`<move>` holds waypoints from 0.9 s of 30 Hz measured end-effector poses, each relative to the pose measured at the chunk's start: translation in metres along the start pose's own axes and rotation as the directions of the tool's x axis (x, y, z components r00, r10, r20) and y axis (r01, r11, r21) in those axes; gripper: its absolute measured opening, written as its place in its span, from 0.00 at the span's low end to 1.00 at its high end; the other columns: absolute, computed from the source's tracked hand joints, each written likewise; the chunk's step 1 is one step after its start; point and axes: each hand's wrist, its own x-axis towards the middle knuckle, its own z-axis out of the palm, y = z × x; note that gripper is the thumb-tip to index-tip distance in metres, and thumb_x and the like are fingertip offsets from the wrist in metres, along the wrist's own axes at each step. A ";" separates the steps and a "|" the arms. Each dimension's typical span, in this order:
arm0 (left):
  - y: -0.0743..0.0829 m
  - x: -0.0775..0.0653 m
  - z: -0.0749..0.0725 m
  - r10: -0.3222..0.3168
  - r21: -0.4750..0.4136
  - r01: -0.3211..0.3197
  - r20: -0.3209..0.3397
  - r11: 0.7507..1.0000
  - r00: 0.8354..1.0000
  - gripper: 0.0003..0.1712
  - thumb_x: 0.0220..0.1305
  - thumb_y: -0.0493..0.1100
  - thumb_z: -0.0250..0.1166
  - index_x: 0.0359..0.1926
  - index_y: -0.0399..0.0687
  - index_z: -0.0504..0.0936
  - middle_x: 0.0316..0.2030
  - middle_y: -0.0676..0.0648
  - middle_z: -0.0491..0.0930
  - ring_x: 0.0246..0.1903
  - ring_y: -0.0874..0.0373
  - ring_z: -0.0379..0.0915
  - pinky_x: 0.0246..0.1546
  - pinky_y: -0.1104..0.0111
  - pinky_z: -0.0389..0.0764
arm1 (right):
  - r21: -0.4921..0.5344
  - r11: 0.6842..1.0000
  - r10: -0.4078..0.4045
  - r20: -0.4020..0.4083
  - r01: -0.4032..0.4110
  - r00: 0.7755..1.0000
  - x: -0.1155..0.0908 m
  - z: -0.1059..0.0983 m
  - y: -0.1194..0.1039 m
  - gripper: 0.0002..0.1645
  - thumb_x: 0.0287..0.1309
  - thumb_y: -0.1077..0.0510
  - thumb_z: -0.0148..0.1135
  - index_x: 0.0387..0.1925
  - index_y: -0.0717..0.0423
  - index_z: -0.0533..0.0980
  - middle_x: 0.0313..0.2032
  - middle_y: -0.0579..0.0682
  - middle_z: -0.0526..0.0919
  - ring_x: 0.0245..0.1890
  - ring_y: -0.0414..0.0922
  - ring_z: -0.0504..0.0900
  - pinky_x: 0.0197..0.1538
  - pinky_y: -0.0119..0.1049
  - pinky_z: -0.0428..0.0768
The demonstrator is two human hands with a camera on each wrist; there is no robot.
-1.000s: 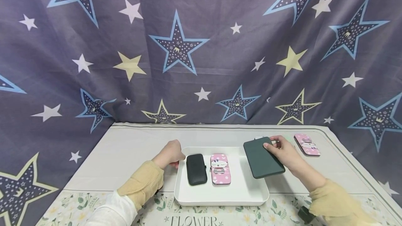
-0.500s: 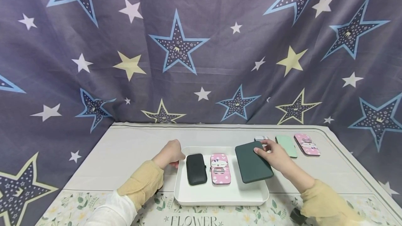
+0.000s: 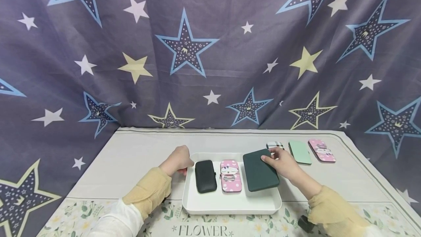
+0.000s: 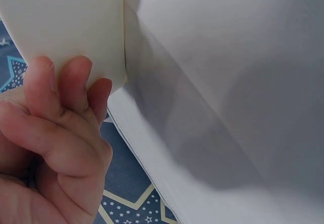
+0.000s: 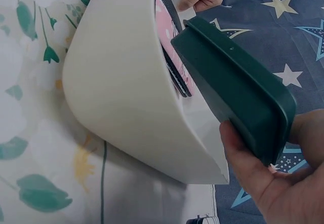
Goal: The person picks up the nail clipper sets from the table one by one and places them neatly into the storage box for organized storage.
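Note:
A dark green flat lidded box (image 3: pixel 260 170) tilts over the right part of a white tray (image 3: pixel 231 207). My right hand (image 3: pixel 285 162) pinches it at its far right corner; in the right wrist view the thumb lies along one face of the green box (image 5: pixel 238 77). At the tray's left side, my left hand (image 3: pixel 179 160) holds the rim. Its curled fingers press on the outer wall of the tray (image 4: pixel 66 21) in the left wrist view. Inside the tray lie a black zip-style case (image 3: pixel 205 177) and a pink cartoon-cat case (image 3: pixel 231 176), side by side.
Behind and right of the tray, a plaid case (image 3: pixel 275 144), a mint green case (image 3: pixel 300 152) and another pink case (image 3: pixel 322 151) lie on the table. The starred curtain (image 3: pixel 210 83) hangs along the table's back edge. A flowered cloth strip (image 3: pixel 204 230) covers the front.
My right hand has carried the dark green box leftward, farther over the tray, uncovering the mint green and plaid cases. My left hand stays at the tray's rim.

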 end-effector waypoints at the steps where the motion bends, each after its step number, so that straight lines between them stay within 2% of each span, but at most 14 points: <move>1: 0.000 0.000 0.000 0.003 -0.001 -0.003 0.000 1.000 1.000 0.10 0.50 0.33 0.62 0.15 0.36 0.77 0.02 0.52 0.67 0.02 0.65 0.61 0.05 0.80 0.66 | -0.004 1.000 0.005 0.000 -0.005 1.000 0.000 0.001 0.000 0.34 0.59 0.49 0.61 0.57 0.70 0.67 0.41 0.60 0.77 0.37 0.48 0.75 0.39 0.40 0.76; 13: -0.001 0.002 0.000 0.007 0.019 -0.008 0.009 1.000 1.000 0.11 0.49 0.33 0.61 0.14 0.35 0.77 0.01 0.52 0.66 0.02 0.65 0.61 0.05 0.80 0.65 | -0.110 0.993 -0.054 -0.040 0.049 0.998 0.003 0.013 0.000 0.32 0.57 0.51 0.62 0.54 0.71 0.69 0.35 0.57 0.78 0.32 0.46 0.75 0.35 0.40 0.78; 19: 0.001 0.000 -0.001 0.015 0.012 -0.015 0.002 1.000 1.000 0.11 0.50 0.33 0.62 0.13 0.36 0.76 0.02 0.52 0.67 0.02 0.65 0.61 0.05 0.80 0.65 | -0.142 0.988 -0.066 -0.050 0.058 0.997 0.003 0.016 -0.003 0.30 0.56 0.52 0.62 0.52 0.71 0.71 0.31 0.54 0.78 0.28 0.45 0.74 0.29 0.36 0.75; 27: 0.000 0.001 0.000 0.010 -0.011 -0.010 0.007 1.000 1.000 0.10 0.49 0.32 0.62 0.15 0.35 0.77 0.02 0.52 0.67 0.02 0.65 0.61 0.05 0.80 0.66 | -0.183 0.979 -0.106 -0.059 0.094 0.993 0.001 0.021 -0.006 0.27 0.57 0.54 0.63 0.50 0.72 0.72 0.32 0.58 0.82 0.30 0.46 0.79 0.32 0.40 0.80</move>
